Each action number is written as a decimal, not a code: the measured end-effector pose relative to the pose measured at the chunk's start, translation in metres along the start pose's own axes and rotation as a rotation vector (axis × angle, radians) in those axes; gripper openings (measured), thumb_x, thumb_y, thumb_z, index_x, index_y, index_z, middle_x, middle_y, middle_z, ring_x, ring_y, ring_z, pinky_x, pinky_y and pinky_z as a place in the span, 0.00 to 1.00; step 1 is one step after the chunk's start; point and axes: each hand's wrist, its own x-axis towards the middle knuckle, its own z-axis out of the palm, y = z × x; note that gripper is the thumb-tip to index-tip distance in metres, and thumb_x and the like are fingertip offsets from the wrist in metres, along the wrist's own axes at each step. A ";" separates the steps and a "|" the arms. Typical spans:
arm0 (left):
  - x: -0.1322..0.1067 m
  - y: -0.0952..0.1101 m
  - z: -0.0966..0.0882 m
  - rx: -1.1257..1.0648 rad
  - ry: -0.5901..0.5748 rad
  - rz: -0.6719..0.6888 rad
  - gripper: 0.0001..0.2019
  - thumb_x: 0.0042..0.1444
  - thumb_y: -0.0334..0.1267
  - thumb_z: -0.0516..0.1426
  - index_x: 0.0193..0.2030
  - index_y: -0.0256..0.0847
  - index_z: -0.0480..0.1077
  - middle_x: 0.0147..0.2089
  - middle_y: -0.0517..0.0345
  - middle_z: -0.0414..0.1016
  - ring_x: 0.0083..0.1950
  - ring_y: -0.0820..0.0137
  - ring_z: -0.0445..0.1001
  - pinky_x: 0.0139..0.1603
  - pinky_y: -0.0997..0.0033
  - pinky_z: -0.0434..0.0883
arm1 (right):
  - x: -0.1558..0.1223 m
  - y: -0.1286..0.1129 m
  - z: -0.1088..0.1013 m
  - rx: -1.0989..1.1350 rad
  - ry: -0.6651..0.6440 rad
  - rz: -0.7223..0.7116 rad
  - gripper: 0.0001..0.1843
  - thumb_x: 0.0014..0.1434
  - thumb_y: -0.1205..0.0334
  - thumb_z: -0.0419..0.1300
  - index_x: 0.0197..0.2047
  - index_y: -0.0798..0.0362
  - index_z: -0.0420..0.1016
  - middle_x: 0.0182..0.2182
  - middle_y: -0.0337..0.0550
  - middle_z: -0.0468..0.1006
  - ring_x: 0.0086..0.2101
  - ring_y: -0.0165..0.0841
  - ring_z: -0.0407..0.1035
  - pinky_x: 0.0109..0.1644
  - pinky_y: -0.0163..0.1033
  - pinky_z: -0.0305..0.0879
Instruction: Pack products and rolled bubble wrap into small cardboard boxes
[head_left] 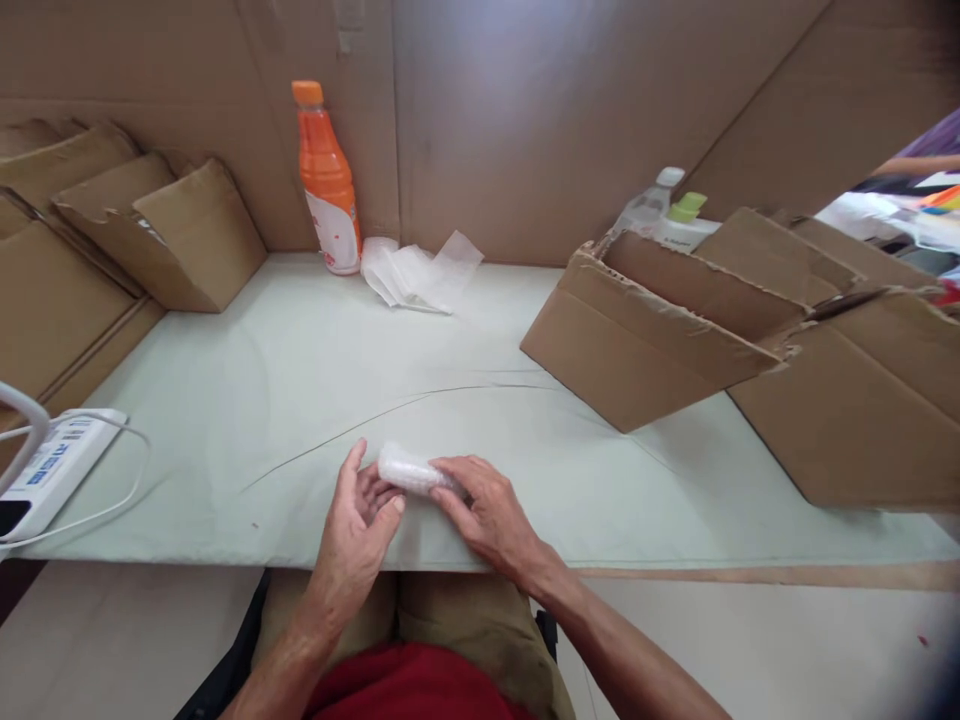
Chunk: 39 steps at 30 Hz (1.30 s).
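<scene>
A small roll wrapped in white bubble wrap (405,467) lies on the pale green table (300,380) near its front edge. My left hand (358,520) touches the roll's left end with curled fingers and a raised thumb. My right hand (484,505) presses its fingers over the roll's right end, holding it against the table.
An orange bottle (326,180) stands at the back beside a pile of clear plastic bags (420,272). Open cardboard boxes (675,320) sit at the right, with two bottles (664,215) behind them. Cardboard bins (180,235) line the left. A white power strip (52,470) with cables lies at the front left.
</scene>
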 end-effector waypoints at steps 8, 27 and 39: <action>-0.001 0.008 0.018 0.116 -0.187 0.049 0.40 0.55 0.42 0.61 0.73 0.41 0.52 0.46 0.55 0.76 0.42 0.69 0.78 0.48 0.69 0.76 | -0.013 -0.009 -0.041 0.402 -0.213 0.214 0.38 0.52 0.49 0.72 0.63 0.51 0.71 0.60 0.51 0.73 0.55 0.43 0.69 0.59 0.46 0.64; 0.141 0.157 0.232 0.879 -0.433 1.396 0.26 0.51 0.21 0.52 0.59 0.34 0.67 0.60 0.45 0.73 0.70 0.52 0.62 0.68 0.46 0.60 | -0.062 0.016 -0.145 0.065 0.452 0.210 0.10 0.61 0.56 0.65 0.30 0.50 0.78 0.28 0.41 0.71 0.28 0.31 0.66 0.28 0.35 0.62; 0.072 0.134 0.124 0.963 -0.439 1.536 0.10 0.61 0.23 0.51 0.41 0.40 0.70 0.37 0.56 0.77 0.39 0.67 0.75 0.67 0.47 0.62 | -0.092 0.005 -0.215 -0.116 1.027 0.201 0.17 0.54 0.55 0.73 0.47 0.43 0.82 0.40 0.43 0.82 0.36 0.39 0.76 0.33 0.42 0.75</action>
